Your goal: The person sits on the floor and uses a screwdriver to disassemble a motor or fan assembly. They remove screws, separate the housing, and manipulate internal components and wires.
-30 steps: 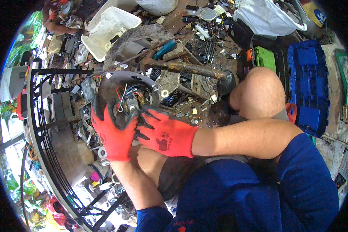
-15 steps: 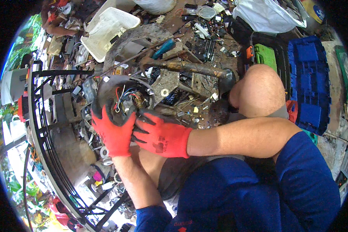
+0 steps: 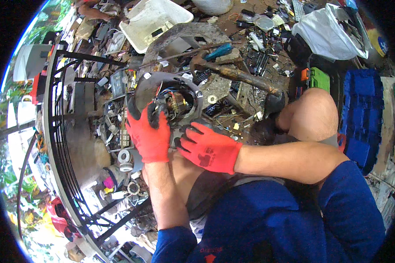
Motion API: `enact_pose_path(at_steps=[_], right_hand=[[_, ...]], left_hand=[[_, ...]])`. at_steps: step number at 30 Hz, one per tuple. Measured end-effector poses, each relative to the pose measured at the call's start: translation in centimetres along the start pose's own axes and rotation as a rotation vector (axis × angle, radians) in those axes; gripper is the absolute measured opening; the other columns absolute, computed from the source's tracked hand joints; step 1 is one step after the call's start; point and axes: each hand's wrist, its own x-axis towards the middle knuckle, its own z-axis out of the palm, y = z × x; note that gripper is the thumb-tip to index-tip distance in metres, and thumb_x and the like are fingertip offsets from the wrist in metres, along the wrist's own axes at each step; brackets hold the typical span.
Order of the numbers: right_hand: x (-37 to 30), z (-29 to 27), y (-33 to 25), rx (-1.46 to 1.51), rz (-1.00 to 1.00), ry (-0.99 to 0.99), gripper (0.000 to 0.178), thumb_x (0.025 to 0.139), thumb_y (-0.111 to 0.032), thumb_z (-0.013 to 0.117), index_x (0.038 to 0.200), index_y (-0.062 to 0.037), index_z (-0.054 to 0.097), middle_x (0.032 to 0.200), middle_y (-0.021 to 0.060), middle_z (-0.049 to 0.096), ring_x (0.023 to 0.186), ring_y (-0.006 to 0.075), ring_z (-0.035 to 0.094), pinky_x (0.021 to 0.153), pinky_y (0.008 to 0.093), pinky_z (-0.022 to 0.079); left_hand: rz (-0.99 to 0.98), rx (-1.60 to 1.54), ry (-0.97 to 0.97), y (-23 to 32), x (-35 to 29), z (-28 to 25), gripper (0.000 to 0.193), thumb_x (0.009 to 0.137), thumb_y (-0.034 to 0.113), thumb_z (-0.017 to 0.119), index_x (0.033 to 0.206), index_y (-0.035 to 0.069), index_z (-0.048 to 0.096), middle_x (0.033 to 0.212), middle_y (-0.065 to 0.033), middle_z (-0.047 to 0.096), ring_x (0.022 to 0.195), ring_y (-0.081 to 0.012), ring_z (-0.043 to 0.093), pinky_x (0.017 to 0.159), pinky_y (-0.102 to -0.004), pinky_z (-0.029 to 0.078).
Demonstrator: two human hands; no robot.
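A round, dark metal motor housing sits tilted in front of me, its open side showing copper windings and several coloured wires. My left hand, in a red glove with black coating, grips its near left side, thumb and fingers bent over the edge. My right hand, gloved the same way, has its fingers curled against the housing's near side; the fingertips are partly hidden. A claw hammer with a worn handle lies just beyond, across blocks and metal scrap.
A black metal rack runs along my left. Beyond the housing are a dirty white plastic bin and a blue-handled tool. To my right are a green case, a blue plastic case and a white sack. Another person's arm shows far left.
The view has shifted, so the scene sits farther right. The housing has turned, showing more copper winding and fewer loose wires. My hands have drawn slightly apart along it.
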Motion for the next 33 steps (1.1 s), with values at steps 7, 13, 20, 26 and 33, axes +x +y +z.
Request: enact_pose_path(at_steps=[7,13,20,26,33], right_hand=[[-0.2,0.4,-0.2,0.04,0.008,0.014,0.037,0.083,-0.022,0.052,0.118,-0.0119,0.061,0.114,0.0091,0.059,0.114,0.0286,0.052,0.106,0.0509,0.038],[-0.1,0.3,0.1,0.002,-0.022,0.006,0.036,0.082,-0.023,0.054,0.116,-0.012,0.062,0.116,0.007,0.06,0.113,0.0288,0.052,0.102,0.0486,0.04],[-0.1,0.1,0.3,0.013,-0.004,0.056,0.037,0.082,-0.025,0.054,0.115,-0.011,0.062,0.118,0.0076,0.06,0.113,0.0279,0.053,0.1,0.0472,0.041],[0.5,0.4,0.2,-0.034,-0.028,0.045,0.036,0.083,-0.023,0.053,0.116,-0.0107,0.062,0.119,0.008,0.06,0.115,0.0269,0.052,0.099,0.0451,0.042],[-0.2,0.1,-0.5,-0.087,-0.018,0.025,0.035,0.084,-0.023,0.052,0.114,-0.0105,0.063,0.117,0.0082,0.06,0.114,0.0267,0.053,0.1,0.0438,0.042]], left_hand=[[0.066,-0.057,-0.063,0.8,0.1,-1.2,0.058,0.071,0.031,0.079,0.124,0.012,0.063,0.143,-0.0274,0.038,0.131,-0.0456,0.037,0.107,-0.0525,0.034],[0.009,0.244,-0.199,3.2,-0.1,-1.5,0.096,0.052,0.043,0.089,0.136,0.012,0.053,0.147,-0.0308,0.031,0.135,-0.048,0.031,0.112,-0.0543,0.027],[0.229,0.051,-0.024,3.7,0.0,-2.8,0.088,0.059,0.037,0.087,0.135,0.01,0.053,0.144,-0.0242,0.041,0.134,-0.046,0.035,0.111,-0.0566,0.026],[-0.088,0.052,-0.431,2.9,1.2,0.2,0.1,0.064,0.041,0.084,0.14,-0.006,0.039,0.131,-0.0259,0.052,0.123,-0.0393,0.05,0.104,-0.0427,0.042],[-0.042,-0.31,-0.37,2.0,0.9,1.6,0.08,0.068,0.021,0.083,0.135,-0.001,0.046,0.129,-0.0203,0.058,0.12,-0.0325,0.056,0.102,-0.0399,0.044]])
